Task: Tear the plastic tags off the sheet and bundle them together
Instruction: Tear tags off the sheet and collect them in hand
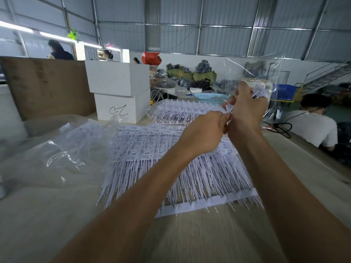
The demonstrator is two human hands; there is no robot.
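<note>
Above the tag sheet (171, 158), toward two o'clock, our right hand (247, 109) grips a tag bundle (259, 91); left hand (205, 133) pinches its tail. Slack grip could scatter tags.

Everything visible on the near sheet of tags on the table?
The near sheet of tags lies flat on the pale table, white plastic, thin stems fanned toward the camera, printed label heads along its far side. A white strip crosses the stem tips at the near right edge. Both forearms pass above it; contact can't be judged. Crumpled clear plastic borders its left.
</note>
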